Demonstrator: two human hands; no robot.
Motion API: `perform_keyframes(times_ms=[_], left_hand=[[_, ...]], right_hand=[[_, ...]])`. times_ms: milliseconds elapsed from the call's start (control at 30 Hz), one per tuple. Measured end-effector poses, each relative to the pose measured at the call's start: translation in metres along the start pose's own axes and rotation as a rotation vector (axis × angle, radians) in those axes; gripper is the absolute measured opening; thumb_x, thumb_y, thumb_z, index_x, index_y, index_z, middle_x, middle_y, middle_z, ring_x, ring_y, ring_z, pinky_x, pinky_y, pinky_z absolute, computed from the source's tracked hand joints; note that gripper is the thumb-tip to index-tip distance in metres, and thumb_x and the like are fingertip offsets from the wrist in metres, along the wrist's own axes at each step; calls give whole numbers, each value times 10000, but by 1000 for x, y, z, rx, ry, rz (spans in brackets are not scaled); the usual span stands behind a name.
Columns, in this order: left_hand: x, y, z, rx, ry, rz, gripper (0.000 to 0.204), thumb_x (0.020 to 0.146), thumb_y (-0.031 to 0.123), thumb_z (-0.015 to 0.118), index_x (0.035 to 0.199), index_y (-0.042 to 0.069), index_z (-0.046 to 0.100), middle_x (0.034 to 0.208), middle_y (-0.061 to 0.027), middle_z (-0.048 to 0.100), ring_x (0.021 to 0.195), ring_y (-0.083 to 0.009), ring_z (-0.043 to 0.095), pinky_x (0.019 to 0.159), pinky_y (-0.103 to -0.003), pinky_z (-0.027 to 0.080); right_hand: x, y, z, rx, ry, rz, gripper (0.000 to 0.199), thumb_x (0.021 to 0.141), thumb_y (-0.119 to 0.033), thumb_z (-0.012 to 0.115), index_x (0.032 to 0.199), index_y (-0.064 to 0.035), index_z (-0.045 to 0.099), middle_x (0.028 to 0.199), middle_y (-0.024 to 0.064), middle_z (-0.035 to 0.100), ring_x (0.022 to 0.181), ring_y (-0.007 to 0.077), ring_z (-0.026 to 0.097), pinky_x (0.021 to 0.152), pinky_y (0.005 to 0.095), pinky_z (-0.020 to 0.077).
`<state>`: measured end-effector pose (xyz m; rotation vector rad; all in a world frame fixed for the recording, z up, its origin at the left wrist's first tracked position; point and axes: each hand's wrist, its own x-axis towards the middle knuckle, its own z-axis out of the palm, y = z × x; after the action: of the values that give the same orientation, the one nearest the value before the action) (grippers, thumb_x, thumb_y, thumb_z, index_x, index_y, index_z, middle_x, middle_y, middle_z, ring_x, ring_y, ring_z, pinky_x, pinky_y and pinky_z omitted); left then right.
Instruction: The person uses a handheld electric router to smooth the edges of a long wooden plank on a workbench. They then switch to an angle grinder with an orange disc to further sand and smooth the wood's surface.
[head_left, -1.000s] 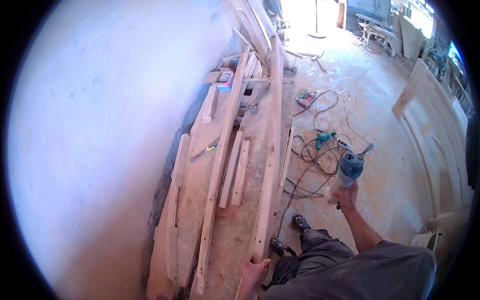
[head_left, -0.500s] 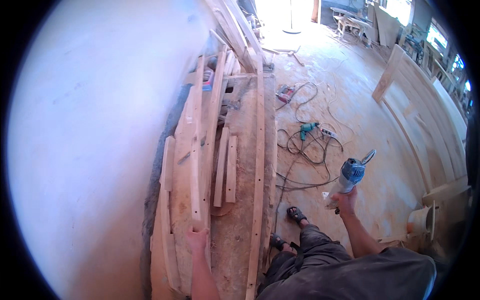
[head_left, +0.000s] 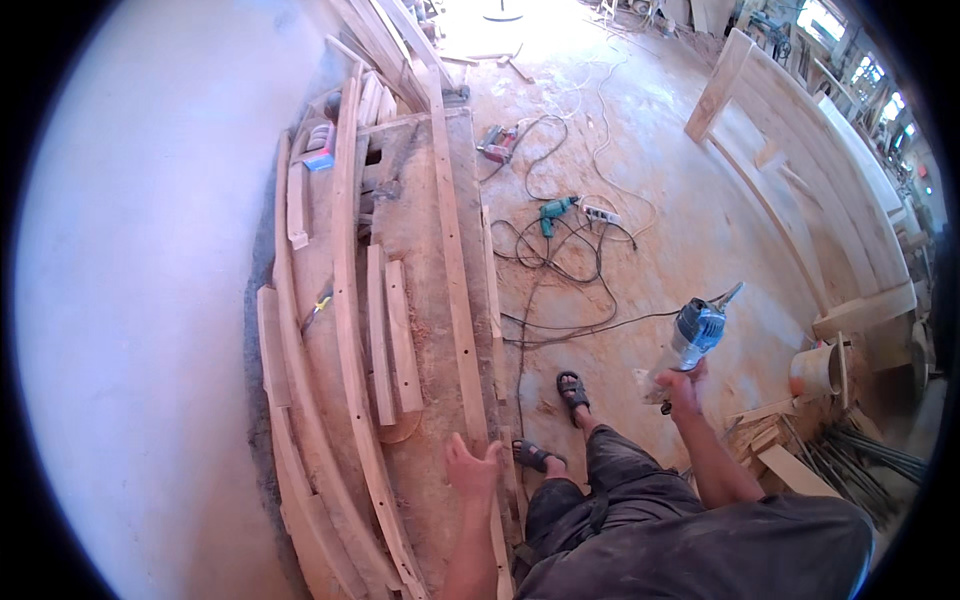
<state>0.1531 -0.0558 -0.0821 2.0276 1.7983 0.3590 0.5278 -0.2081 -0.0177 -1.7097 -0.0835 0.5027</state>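
Observation:
My left hand [head_left: 473, 467] is open, fingers apart, over the right side of the wooden workbench [head_left: 420, 215]. It is nearest to a long drilled wooden strip [head_left: 456, 270] that runs along the bench; whether it touches the strip I cannot tell. My right hand [head_left: 684, 392] is closed around a corded power tool [head_left: 697, 328] with a grey body and a blue vented end, held over the floor. Its exact kind is unclear. On the bench lie another long drilled strip [head_left: 345, 270], two short drilled pieces [head_left: 402, 335] and a curved strip [head_left: 300, 370] by the wall.
Pliers [head_left: 317, 311] lie between strips on the bench. On the floor are a green drill [head_left: 553, 212], a red power tool [head_left: 497, 144], a power strip [head_left: 601, 215] and tangled cords [head_left: 560, 262]. A large wooden frame [head_left: 770, 215] and a white bucket [head_left: 815, 370] stand at the right.
My left hand has let go of a wooden strip's end and moved right, its fingers now apart. The strip it held now lies toward the wall. The right hand still grips the power tool.

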Motion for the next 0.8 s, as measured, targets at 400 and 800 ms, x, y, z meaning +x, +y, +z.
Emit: perform_keyframes(times_ms=[400, 800], left_hand=[[29, -4, 54, 4, -158, -92, 485, 791, 312, 756, 1099, -36, 619, 1085, -261, 623, 1045, -455, 590, 909, -533, 490], [135, 75, 86, -109, 55, -12, 632, 832, 198, 733, 1369, -28, 488, 1236, -243, 560, 1183, -433, 523, 992, -517, 441]], right_hand=[[55, -3, 22, -114, -26, 36, 637, 544, -4, 735, 1161, -39, 579, 1023, 61, 663, 921, 220, 637, 844, 352, 520], [111, 5, 133, -277, -313, 14, 640, 580, -60, 800, 1177, -13, 575, 1061, 89, 687, 957, 218, 661, 852, 345, 533]])
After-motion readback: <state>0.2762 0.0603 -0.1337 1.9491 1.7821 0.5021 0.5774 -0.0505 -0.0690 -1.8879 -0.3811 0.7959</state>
